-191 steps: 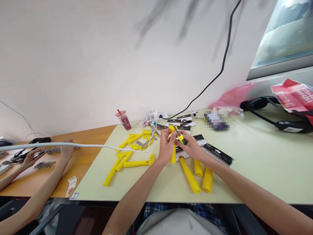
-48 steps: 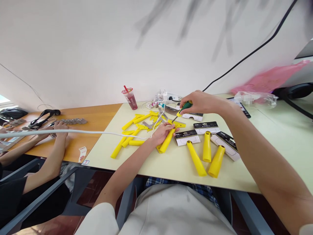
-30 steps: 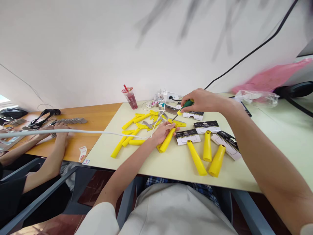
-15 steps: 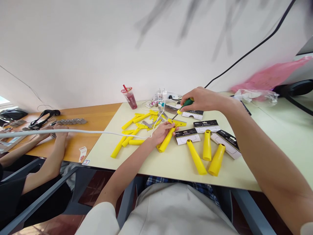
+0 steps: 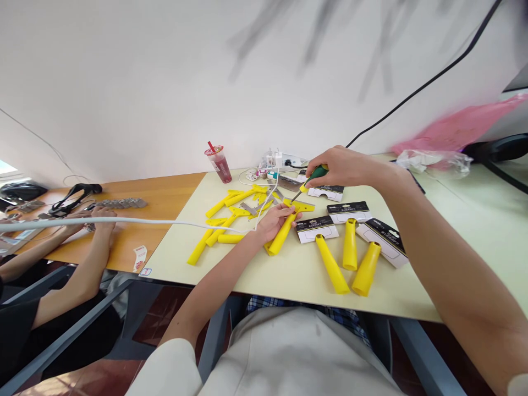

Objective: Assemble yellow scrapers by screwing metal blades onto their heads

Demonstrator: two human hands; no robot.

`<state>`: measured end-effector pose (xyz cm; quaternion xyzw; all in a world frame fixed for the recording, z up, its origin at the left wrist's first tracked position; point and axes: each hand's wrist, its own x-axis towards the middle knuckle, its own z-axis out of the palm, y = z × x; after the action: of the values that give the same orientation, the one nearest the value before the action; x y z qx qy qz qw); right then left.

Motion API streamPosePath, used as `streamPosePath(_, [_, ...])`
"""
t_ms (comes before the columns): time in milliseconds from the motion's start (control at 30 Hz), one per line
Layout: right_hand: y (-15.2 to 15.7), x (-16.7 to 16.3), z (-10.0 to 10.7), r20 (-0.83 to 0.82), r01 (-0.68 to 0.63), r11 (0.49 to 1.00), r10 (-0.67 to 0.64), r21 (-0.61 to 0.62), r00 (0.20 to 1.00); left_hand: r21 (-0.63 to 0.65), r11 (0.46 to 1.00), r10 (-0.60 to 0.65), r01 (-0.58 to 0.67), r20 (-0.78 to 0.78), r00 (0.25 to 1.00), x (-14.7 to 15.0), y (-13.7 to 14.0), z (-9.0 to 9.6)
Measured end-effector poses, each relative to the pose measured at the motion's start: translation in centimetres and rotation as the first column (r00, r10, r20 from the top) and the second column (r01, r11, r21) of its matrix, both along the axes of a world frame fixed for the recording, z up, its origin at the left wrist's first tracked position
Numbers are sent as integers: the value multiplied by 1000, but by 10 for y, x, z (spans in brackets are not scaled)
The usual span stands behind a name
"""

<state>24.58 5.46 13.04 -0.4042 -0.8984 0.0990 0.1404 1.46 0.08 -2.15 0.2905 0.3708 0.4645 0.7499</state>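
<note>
Left hand [image 5: 274, 221], lower: fingers [image 5: 285, 208] curled, left forearm [image 5: 218, 273] slanting in from near left. Right hand [image 5: 339, 166], raised, farther: fingers closed in a grip, right forearm [image 5: 437, 247] from near right.

Head-worn view, looking forward and down, near the table [image 5: 297, 280], facing the wall [image 5: 165, 99]
</note>
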Motion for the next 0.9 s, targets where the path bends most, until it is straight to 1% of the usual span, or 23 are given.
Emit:
streamPosePath(300, [-1, -1, -1, 8, 6, 1000, -6, -23, 1000, -7, 1000, 9, -9, 3, 1000, 0, -1, 2])
streamPosePath(467, [-2, -3, -1, 12, -1, 1000, 2, -22, 1000, -16, 1000, 7, -7, -5, 1000, 1, -2, 4])
streamPosePath(633, [-4, -1, 1, 19, 22, 999, -22, -27, 1000, -8, 1000, 10, -10, 2, 1000, 0, -3, 5])
streamPosePath(900, [-2, -2, 0, 26, 9, 1000, -9, -17, 1000, -6, 1000, 2, -2, 11, 1000, -1, -3, 6])
